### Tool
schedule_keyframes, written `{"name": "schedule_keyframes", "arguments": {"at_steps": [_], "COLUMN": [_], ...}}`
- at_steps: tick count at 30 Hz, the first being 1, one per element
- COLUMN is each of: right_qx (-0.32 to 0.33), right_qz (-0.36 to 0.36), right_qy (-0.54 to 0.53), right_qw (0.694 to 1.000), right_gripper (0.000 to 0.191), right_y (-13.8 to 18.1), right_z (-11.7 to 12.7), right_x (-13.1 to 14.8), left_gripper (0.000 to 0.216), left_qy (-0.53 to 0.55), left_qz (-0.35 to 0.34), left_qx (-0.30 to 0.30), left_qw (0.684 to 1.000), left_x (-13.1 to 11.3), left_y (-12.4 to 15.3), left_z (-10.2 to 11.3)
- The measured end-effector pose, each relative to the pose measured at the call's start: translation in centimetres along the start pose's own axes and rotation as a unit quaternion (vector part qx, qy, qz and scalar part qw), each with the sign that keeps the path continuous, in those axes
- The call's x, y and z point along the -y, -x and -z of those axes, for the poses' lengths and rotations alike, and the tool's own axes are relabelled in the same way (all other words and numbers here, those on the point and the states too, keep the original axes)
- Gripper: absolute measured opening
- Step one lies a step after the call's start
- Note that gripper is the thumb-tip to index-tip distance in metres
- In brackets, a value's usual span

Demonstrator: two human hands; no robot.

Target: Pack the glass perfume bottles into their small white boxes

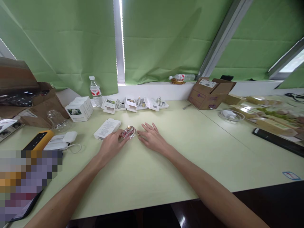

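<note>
A small rounded clear glass bottle (128, 133) with a gold-coloured neck and something reddish inside is on the table in front of me. My left hand (111, 144) grips its left side between thumb and fingers. On the other side, my right hand (153, 138) has its fingers spread, with the tips close to the bottle's right edge; I cannot tell whether they touch it. Just behind my left hand lies a white printed box (107, 128). Farther back, several opened white cartons (131, 104) lie in a row with similar glass bottles (139, 102) in white trays.
White boxes (79, 109) and a water bottle (95, 91) stand at the back left. A brown cardboard box (209, 93) sits back right, near a coiled white cable (230, 116) and a black flat object (277, 141). White earphone-like cases (61, 140) are left on the pale green table (133, 183).
</note>
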State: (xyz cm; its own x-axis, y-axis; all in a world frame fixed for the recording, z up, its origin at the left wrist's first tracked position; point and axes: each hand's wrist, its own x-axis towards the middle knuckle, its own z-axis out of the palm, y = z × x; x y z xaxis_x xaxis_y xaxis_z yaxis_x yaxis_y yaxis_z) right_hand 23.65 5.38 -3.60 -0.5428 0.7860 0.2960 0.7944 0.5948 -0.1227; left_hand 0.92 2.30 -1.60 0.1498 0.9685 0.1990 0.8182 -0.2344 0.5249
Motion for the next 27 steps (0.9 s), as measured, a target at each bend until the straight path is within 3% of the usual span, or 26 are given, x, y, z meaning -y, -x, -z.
{"name": "schedule_keyframes", "arguments": {"at_steps": [12, 23, 27], "right_qx": [-0.032, -0.024, -0.051], "right_qz": [0.029, 0.044, 0.020], "right_qy": [-0.003, -0.058, -0.072], "right_qw": [0.999, 0.997, 0.996], "right_gripper": [0.027, 0.020, 0.029], "right_y": [-0.31, -0.55, -0.53], "right_z": [-0.60, -0.13, -0.24], "right_x": [0.61, 0.80, 0.28], "left_gripper": [0.037, 0.037, 0.037], "left_qy": [0.003, 0.004, 0.006], "left_qz": [0.001, -0.005, -0.005], "left_qx": [0.003, 0.005, 0.001], "left_qw": [1.000, 1.000, 1.000], "left_x": [-0.22, -0.13, -0.23], "left_y": [0.06, 0.02, 0.09], "left_z": [0.22, 0.22, 0.23]}}
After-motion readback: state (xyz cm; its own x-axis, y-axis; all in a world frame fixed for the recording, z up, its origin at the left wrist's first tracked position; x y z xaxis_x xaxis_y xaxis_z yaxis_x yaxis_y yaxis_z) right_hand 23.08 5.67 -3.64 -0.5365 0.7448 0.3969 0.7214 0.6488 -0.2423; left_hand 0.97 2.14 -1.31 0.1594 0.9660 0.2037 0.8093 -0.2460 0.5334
